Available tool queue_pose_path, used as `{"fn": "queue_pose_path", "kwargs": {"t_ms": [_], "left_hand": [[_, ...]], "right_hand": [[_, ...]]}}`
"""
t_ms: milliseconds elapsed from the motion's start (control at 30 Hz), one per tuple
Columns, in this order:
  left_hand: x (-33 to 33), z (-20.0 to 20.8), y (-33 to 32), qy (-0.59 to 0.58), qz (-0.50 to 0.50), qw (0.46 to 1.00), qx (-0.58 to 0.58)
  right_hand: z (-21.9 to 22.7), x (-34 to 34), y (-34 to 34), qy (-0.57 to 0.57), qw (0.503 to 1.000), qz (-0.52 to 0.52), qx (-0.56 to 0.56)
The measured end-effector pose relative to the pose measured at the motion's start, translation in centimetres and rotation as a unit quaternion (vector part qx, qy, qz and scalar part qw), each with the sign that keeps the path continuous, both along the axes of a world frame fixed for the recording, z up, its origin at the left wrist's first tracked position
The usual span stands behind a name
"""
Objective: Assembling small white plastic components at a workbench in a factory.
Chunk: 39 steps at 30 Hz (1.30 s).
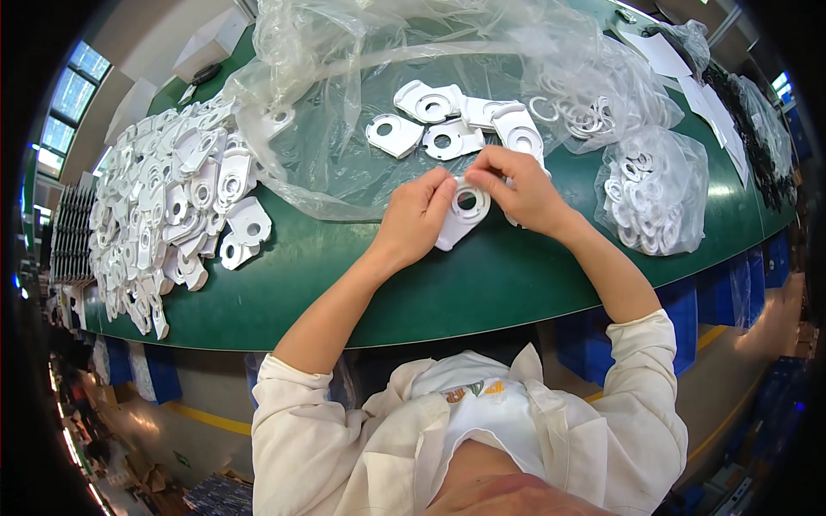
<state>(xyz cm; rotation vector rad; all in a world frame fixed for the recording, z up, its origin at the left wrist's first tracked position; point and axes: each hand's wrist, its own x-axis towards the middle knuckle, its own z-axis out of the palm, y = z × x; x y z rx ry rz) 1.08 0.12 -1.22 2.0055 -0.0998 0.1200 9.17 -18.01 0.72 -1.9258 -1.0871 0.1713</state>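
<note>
Just above the near edge of the table, I hold a white plastic part (453,230) with a rounded end and a ring around its round hole. My left hand (413,217) pinches its left side between thumb and fingers. At the ring's upper right, my right hand (527,193) is closed, thumb and forefinger pressed against the rim; whether a separate loose ring is between them I cannot tell. Several similar white parts (394,135) lie just beyond my hands on a clear plastic sheet (331,168). One of them is partly hidden behind my right hand.
A large heap of white parts (155,198) covers the left of the green table (344,258). To the right are a clear bag of white rings (645,202) and loose rings under plastic (589,116). Blue bins (585,344) stand below the table's front edge. Papers (714,112) lie at the far right.
</note>
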Motion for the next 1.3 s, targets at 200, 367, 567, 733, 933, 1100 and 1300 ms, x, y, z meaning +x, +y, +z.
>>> {"fn": "queue_pose_path", "kwargs": {"t_ms": [200, 367, 567, 733, 933, 1100, 1300], "left_hand": [[0.0, 1.0, -1.1, 0.048, 0.012, 0.923, -0.382], [-0.2, 0.4, -1.5, 0.016, -0.047, 0.961, -0.273], [0.2, -0.2, -0.1, 0.009, -0.03, 0.979, -0.2], [0.1, 0.3, -0.4, -0.12, 0.051, 0.99, 0.047], [0.1, 0.3, 0.0, -0.077, 0.047, 0.993, 0.075], [0.1, 0.9, -0.5, 0.01, 0.057, 0.991, -0.122], [-0.1, 0.4, -1.4, -0.027, 0.028, 0.994, -0.106]], "right_hand": [[-0.2, 0.5, 0.4, 0.253, 0.948, -0.048, 0.186], [-0.7, 0.7, 0.3, 0.26, 0.947, -0.071, 0.174], [0.5, 0.2, 0.2, 0.118, 0.988, -0.02, 0.1], [0.5, 0.1, 0.2, 0.1, 0.992, -0.011, 0.072], [0.2, -0.2, 0.1, 0.079, 0.996, -0.006, 0.048], [-0.3, -0.2, 0.6, 0.151, 0.984, -0.031, 0.091], [-0.7, 0.0, 0.8, 0.312, 0.923, -0.08, 0.211]]}}
